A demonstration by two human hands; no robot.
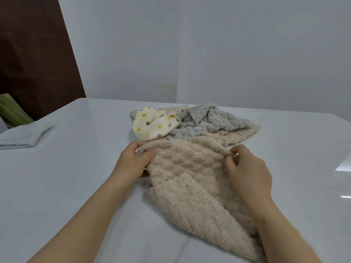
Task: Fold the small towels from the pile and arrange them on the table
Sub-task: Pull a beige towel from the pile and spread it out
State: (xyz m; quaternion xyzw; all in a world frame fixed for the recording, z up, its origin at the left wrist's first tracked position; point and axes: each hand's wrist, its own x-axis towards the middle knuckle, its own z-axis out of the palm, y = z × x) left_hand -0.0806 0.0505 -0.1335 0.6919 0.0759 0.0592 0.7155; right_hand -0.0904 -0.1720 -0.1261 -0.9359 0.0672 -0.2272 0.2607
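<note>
Both hands (133, 158) (245, 166) pinching beige towel's (190, 177) far corners.

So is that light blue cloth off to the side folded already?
Folded, it seems: the blue cloth lies flat with straight edges, apart from the pile.

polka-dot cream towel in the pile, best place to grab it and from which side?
Pinch the scalloped loose edge of the cream polka-dot towel, coming from above on the near-left side. That edge stands up in a ridge, so fingers can close on it, and the towel lies on top at the pile's left end. The crumpled grey fleece towel crowds its right side. Both hands are currently busy with the beige fleece towel.
</note>
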